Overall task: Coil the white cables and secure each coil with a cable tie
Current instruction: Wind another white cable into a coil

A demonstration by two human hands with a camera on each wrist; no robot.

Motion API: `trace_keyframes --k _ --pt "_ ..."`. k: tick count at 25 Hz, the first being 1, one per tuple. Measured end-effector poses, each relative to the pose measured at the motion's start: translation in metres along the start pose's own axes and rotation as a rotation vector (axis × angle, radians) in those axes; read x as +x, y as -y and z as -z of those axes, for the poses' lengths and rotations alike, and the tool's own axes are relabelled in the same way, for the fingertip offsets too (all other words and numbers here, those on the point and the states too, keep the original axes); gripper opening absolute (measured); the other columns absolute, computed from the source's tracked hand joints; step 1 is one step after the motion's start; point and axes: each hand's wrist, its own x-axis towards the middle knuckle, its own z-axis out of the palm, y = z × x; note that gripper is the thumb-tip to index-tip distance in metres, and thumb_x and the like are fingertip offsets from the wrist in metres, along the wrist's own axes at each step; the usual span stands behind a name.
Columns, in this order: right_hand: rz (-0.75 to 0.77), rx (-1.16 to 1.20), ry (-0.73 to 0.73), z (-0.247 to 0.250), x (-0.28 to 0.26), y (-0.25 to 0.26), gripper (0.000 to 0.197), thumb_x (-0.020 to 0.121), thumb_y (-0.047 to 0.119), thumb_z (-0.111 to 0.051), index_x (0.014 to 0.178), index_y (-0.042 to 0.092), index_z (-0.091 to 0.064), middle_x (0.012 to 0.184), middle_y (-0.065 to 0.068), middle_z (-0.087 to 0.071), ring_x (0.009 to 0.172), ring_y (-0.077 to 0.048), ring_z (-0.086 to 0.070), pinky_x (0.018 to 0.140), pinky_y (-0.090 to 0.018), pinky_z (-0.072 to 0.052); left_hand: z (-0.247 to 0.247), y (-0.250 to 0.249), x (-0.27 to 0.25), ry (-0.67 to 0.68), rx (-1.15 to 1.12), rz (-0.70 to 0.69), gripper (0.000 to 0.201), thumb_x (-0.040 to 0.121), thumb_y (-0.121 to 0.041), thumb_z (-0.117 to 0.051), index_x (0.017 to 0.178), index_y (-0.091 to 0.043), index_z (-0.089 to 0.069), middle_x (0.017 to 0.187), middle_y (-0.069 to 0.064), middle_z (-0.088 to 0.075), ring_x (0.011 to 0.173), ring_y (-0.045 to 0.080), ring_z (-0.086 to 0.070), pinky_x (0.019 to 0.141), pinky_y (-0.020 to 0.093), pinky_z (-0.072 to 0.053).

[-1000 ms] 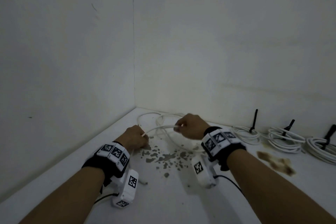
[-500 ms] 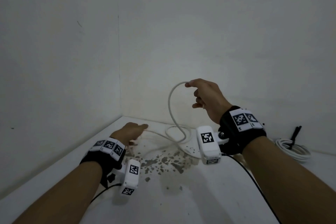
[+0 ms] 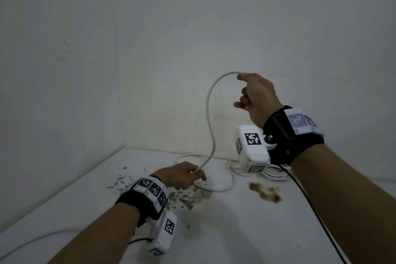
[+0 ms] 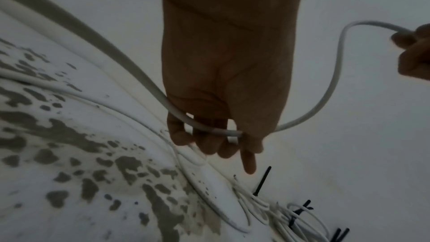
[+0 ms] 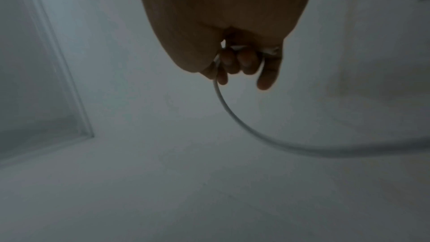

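Note:
A white cable (image 3: 211, 118) rises in an S-curve from my left hand (image 3: 186, 174) low over the table to my right hand (image 3: 255, 96) held high near the back wall. My right hand pinches the cable's upper part between thumb and fingers (image 5: 232, 62). In the left wrist view the cable (image 4: 204, 127) runs across my curled left fingers (image 4: 209, 141), which grip it. More of the same cable lies in a loose loop (image 3: 216, 188) on the white table (image 3: 214, 231). Tied white coils (image 4: 267, 209) with black cable ties (image 4: 261, 181) lie further right.
Grey flaked patches (image 3: 182, 197) and a brown stain (image 3: 265, 193) mark the table. White walls meet in a corner (image 3: 119, 113) at the left. A black wire (image 3: 310, 210) runs from my right wrist camera. Another white cable (image 3: 32, 242) trails at the front left.
My right hand has lifted from the table up toward the wall, drawing the cable up in a tall curve. My left hand stays low, holding the cable.

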Motion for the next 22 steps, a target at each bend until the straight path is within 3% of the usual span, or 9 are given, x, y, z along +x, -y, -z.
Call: trace_keyframes --k 2,4,6,8,10,12,14,18,22 --pt "-0.010 -0.323 0.026 0.018 0.007 -0.008 0.026 0.101 0.022 -0.047 0.109 0.011 -0.069 0.076 -0.006 -0.055 0.058 -0.019 -0.047 0.057 -0.028 -0.047 -0.005 -0.021 -0.006 0.002 0.036 -0.028 0.042 0.100 -0.055 -0.038 0.103 -0.027 -0.069 0.071 -0.006 -0.045 0.055 0.008 -0.040 0.045 0.018 -0.032" --pt "0.037 -0.808 0.111 0.033 0.010 -0.020 0.039 0.103 0.028 -0.045 0.134 0.009 -0.060 0.110 -0.013 -0.066 0.092 -0.027 -0.061 0.073 -0.029 -0.048 -0.008 -0.047 -0.004 0.020 0.023 -0.069 0.050 0.097 -0.062 -0.038 0.091 -0.023 -0.070 0.062 -0.005 -0.036 0.050 0.009 -0.034 0.042 0.019 -0.027" --pt "0.073 -1.101 0.239 0.042 0.006 -0.032 0.051 0.105 0.026 -0.039 0.154 0.011 -0.034 0.150 -0.013 -0.047 0.132 -0.030 -0.048 0.104 -0.031 -0.040 -0.011 -0.075 0.001 0.077 -0.097 -0.085 0.053 0.097 -0.062 -0.040 0.086 -0.018 -0.066 0.061 -0.003 -0.030 0.049 0.011 -0.027 0.044 0.022 -0.021" --pt "0.140 -1.025 0.248 0.044 -0.003 -0.035 0.055 0.105 0.022 -0.036 0.158 0.016 -0.024 0.157 -0.012 -0.037 0.139 -0.029 -0.040 0.113 -0.033 -0.033 -0.012 -0.098 0.006 0.163 -0.239 -0.053 0.050 0.098 -0.059 -0.041 0.089 -0.015 -0.064 0.061 -0.002 -0.027 0.050 0.011 -0.020 0.048 0.026 -0.015" --pt "0.349 -0.769 0.063 0.048 -0.012 -0.031 0.051 0.103 0.020 -0.037 0.154 0.019 -0.035 0.145 -0.013 -0.048 0.132 -0.027 -0.047 0.109 -0.033 -0.036 -0.011 -0.114 0.010 0.229 -0.387 -0.037 0.047 0.099 -0.056 -0.041 0.090 -0.015 -0.061 0.059 -0.004 -0.023 0.049 0.011 -0.015 0.047 0.026 -0.011" --pt "0.504 -0.686 0.002 0.052 -0.019 -0.023 0.040 0.101 0.021 -0.039 0.139 0.020 -0.052 0.112 -0.006 -0.061 0.106 -0.021 -0.059 0.090 -0.031 -0.044 -0.007 -0.127 0.013 0.281 -0.478 -0.068 0.046 0.100 -0.055 -0.041 0.088 -0.015 -0.061 0.058 -0.005 -0.020 0.050 0.011 -0.010 0.047 0.027 -0.007" --pt "0.350 -0.902 0.231 0.059 -0.022 -0.014 0.033 0.100 0.032 -0.042 0.123 0.019 -0.062 0.095 0.000 -0.064 0.086 -0.015 -0.060 0.074 -0.029 -0.044 -0.002 -0.141 0.011 0.303 -0.506 -0.129 0.042 0.101 -0.048 -0.041 0.084 -0.016 -0.063 0.058 -0.005 -0.018 0.053 0.012 -0.007 0.048 0.028 -0.006" --pt "-0.094 -1.053 0.627 0.074 -0.016 -0.017 0.052 0.103 0.045 -0.038 0.101 0.004 -0.069 0.075 -0.011 -0.069 0.070 -0.020 -0.065 0.077 -0.039 -0.057 0.007 -0.158 0.005 0.305 -0.536 -0.192 0.042 0.102 -0.033 -0.035 0.081 -0.015 -0.067 0.056 -0.006 -0.021 0.047 0.009 -0.011 0.047 0.025 -0.008" --pt "-0.070 -0.866 0.220 0.074 0.006 -0.024 0.051 0.105 0.037 -0.035 0.080 -0.002 -0.056 0.066 -0.011 -0.055 0.049 -0.025 -0.052 0.050 -0.029 -0.048 -0.004 -0.150 0.004 0.175 -0.429 -0.185 0.045 0.099 -0.049 -0.048 0.081 -0.011 -0.061 0.054 -0.005 -0.033 0.047 0.011 -0.028 0.048 0.022 -0.026"
